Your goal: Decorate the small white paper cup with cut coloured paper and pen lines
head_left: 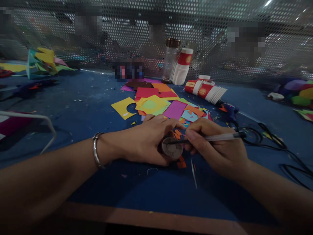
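Observation:
My left hand (pixel 149 138), with a metal bangle on its wrist, curls its fingers around a small round lid-like disc (pixel 172 148) and holds it down on the blue table (pixel 97 107). In my right hand (pixel 215 147) a pen (pixel 220 137) is pinched, lying across with its dark tip over the disc's top edge. Small orange paper scraps (pixel 181 164) lie around the disc.
Coloured paper sheets (pixel 153 104) are spread behind my hands. A clear bottle (pixel 170 60), an upright stack of red-and-white paper cups (pixel 183 67) and a fallen stack (pixel 205 90) stand further back by a perforated metal screen. Black cables (pixel 276 143) trail at the right. More paper lies at both edges.

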Motion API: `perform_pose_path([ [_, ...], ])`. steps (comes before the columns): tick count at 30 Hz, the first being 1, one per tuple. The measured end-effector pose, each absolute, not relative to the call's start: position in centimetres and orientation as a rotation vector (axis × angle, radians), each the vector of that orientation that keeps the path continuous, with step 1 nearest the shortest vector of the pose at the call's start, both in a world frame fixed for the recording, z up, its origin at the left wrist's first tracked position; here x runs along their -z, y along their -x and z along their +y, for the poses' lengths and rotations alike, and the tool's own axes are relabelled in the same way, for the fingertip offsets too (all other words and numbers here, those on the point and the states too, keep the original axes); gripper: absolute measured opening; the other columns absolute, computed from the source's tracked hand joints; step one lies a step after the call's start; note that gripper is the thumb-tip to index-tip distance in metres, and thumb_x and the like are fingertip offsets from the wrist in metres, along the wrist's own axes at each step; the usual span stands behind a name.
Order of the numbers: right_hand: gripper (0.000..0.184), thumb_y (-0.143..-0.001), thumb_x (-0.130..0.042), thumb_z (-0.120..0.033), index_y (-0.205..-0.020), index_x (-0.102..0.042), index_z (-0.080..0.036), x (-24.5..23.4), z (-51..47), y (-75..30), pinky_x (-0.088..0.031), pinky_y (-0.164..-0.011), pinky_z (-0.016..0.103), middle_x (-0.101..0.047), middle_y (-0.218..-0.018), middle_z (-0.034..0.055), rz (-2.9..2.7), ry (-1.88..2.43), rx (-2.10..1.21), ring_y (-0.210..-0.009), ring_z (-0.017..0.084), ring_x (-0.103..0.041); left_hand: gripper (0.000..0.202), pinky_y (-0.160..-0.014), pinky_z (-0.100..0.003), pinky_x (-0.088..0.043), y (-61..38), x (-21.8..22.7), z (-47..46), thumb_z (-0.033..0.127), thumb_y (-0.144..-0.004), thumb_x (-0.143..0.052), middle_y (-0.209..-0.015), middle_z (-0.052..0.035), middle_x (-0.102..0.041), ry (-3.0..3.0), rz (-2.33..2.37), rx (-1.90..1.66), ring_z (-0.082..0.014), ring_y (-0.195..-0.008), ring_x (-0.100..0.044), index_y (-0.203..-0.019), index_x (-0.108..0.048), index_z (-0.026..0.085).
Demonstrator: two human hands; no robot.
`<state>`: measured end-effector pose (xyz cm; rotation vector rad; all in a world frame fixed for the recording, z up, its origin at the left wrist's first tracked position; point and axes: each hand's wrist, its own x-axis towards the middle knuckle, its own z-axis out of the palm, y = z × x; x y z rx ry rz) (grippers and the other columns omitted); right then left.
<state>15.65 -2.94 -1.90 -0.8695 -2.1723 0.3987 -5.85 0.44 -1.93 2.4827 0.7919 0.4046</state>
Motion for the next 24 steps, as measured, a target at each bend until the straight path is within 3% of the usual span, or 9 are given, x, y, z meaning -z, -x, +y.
perform_pose_path([
  [15,0.020,-0.101,-0.053,-0.019,-0.082,-0.057,-0.020,1.92,-2.90,-15.85,-0.046,-0.050,0.020,-0.063,-0.065,-0.0019,-2.210,0.892,-0.341,-0.051,0.008,-0.057,0.052,-0.103,-0.045,-0.042,5.97,1.97,0.44,0.039,-0.073,-0.078,-0.119,-0.0080,-0.063,-2.517,0.824,-0.371,-0.0316,-0.117,-0.056,-0.117,-0.057,0.022],
  [24,0.017,-0.102,-0.051,-0.020,-0.085,-0.056,-0.020,2.29,-2.76,-15.44,-0.047,-0.051,0.020,-0.065,-0.069,-0.0008,-2.237,0.872,-0.322,-0.054,0.009,-0.060,0.046,-0.106,-0.047,-0.040,5.93,1.88,0.45,0.036,-0.073,-0.075,-0.115,-0.0064,-0.063,-2.517,0.816,-0.367,-0.0315,-0.117,-0.056,-0.113,-0.057,0.022],
])
